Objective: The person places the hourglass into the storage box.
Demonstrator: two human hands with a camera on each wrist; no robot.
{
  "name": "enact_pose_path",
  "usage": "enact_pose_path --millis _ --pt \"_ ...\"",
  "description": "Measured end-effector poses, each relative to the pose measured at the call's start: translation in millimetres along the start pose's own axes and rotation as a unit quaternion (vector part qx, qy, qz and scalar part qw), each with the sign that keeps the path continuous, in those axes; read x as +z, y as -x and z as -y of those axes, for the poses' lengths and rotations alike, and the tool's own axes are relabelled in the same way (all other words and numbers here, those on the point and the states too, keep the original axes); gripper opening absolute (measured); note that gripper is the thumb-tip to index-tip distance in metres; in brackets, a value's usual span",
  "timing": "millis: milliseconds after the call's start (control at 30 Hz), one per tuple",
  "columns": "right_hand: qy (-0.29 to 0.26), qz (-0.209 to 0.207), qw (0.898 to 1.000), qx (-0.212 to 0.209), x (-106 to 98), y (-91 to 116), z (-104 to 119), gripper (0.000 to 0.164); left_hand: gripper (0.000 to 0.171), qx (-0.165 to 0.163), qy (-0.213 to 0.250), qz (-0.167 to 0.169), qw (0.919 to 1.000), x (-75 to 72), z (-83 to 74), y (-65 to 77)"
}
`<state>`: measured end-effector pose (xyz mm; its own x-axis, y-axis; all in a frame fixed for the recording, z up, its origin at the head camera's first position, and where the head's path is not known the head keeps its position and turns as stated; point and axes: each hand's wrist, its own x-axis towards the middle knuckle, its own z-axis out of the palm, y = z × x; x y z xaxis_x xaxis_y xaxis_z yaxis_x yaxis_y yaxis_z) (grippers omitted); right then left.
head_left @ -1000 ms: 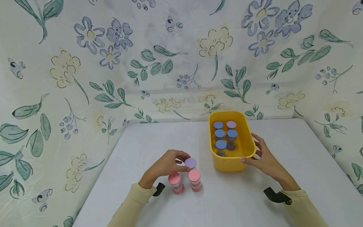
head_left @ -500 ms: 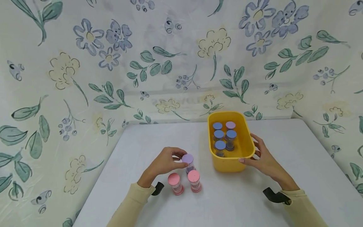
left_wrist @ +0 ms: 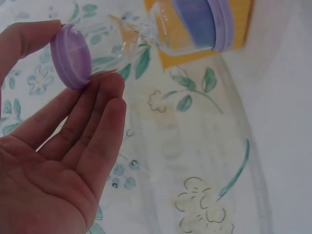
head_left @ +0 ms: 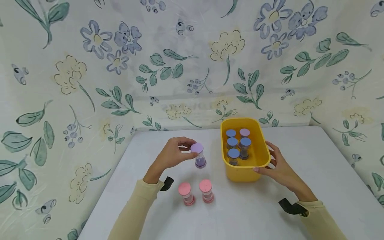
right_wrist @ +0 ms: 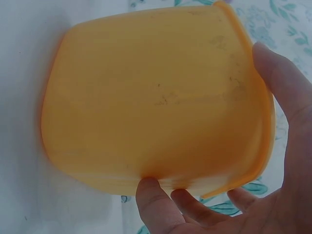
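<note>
Left of the yellow box [head_left: 242, 174], our left hand [head_left: 173, 154] pinches a purple timer [head_left: 200, 160]. Our right hand [head_left: 281, 170] grips the box's side.

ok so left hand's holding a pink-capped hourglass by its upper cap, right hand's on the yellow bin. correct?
Cap colour is off: the hourglass in the left hand has purple caps, not pink, as the left wrist view shows. The rest stands: it's held by its upper cap, and the right hand is on the yellow bin.
</note>
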<state>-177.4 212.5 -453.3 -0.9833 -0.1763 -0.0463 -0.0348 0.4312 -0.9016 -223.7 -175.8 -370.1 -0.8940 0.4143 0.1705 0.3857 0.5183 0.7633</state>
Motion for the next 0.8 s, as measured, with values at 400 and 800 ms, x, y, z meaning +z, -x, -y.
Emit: enact_pose_path --millis 400,800 --pt "-0.002 0.001 1.000 0.003 0 -1 -2 0.117 0.038 0.042 0.002 -0.030 0.9987 -5.1 -37.9 -40.5" --pt "-0.003 0.001 1.000 0.007 0 -1 1 0.117 0.039 0.063 0.034 -0.023 0.9971 16.0 -61.2 -73.8"
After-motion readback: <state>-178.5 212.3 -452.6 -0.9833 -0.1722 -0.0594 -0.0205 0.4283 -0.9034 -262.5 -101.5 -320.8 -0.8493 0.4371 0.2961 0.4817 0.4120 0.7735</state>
